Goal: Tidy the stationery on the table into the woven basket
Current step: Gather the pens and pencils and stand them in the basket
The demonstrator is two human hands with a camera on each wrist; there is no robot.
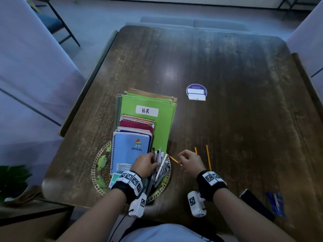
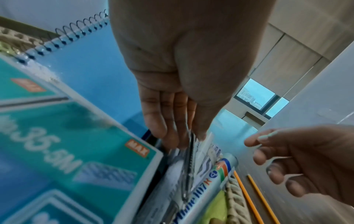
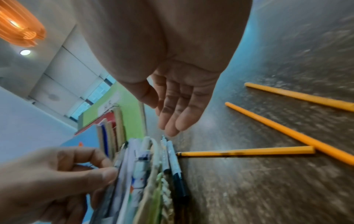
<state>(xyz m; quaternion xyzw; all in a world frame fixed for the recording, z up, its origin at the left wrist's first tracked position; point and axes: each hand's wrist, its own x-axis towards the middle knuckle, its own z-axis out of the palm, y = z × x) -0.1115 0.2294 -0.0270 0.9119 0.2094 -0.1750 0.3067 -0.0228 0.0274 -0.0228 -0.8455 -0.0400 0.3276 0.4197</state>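
The woven basket (image 1: 95, 170) sits near the table's front edge. It holds a blue spiral notebook (image 1: 131, 154), more notebooks, green folders (image 1: 162, 123) and a teal staples box (image 2: 76, 144). My left hand (image 1: 148, 163) pinches a bundle of pens and markers (image 1: 161, 163) at the basket's right side; its thumb and fingers close on them (image 3: 138, 166). My right hand (image 1: 188, 159) hovers empty, fingers relaxed, just right of the basket. Under it lies a yellow pencil (image 1: 174, 160). Two more pencils (image 1: 195, 150) (image 1: 208, 158) lie further right on the table.
A black flat object (image 1: 253, 201) and a blue pen pack (image 1: 276, 203) lie at the front right. A round purple sticker (image 1: 196, 91) sits mid-table. Chairs flank the wooden table (image 1: 236, 119), and a plant (image 1: 12, 180) stands at the left.
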